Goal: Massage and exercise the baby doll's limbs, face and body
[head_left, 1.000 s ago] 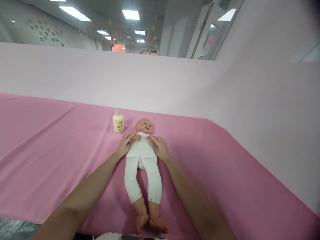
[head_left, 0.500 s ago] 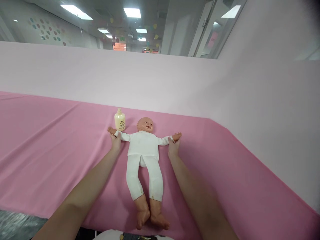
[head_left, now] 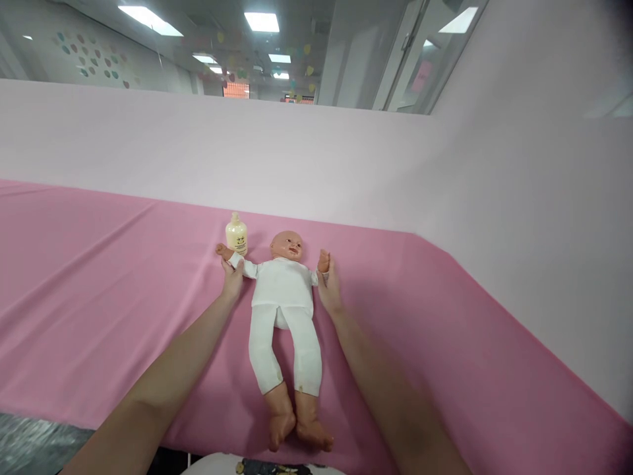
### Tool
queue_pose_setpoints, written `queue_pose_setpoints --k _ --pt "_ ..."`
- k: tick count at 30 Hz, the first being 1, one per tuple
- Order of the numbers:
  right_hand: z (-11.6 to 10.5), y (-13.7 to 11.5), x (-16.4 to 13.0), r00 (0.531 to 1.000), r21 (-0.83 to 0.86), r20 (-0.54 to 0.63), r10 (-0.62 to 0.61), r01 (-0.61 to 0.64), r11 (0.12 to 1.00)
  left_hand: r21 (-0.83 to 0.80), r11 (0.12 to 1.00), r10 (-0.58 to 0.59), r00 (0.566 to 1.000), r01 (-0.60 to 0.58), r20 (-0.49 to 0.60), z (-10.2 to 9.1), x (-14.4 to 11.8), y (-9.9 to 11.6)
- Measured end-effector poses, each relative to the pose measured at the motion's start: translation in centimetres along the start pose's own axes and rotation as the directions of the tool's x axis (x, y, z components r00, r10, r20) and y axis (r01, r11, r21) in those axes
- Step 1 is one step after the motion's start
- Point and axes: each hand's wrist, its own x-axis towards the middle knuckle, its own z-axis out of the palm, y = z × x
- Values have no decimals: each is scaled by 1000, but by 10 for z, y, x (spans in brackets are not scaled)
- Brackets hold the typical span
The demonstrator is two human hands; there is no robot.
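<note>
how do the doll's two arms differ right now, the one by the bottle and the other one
The arm by the bottle lies stretched out sideways on the pink cloth, held at the wrist by the left hand. The other arm is bent upward, its small hand raised beside the right hand, which grips it. The outstretched arm shows its full white sleeve; the bent one shows little sleeve. Both belong to the doll lying face up.

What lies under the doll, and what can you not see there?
The doll lies face up on pink cloth. Whatever is beneath the cloth, and the doll's back, stay hidden.
</note>
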Motion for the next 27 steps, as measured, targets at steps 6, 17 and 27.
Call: queue_pose_setpoints --k 6,17,27 --pt "6 -2 -2 921 -204 314 -231 303 931 243 947 144 955 -208 259 8 -13 15" --pt "9 2 -5 966 -155 217 -138 174 973 296 922 155 938 -250 310 14 -18 22" --pt "1 16 6 950 198 -214 226 -184 963 40 991 -123 984 129 -130 1 -4 13"
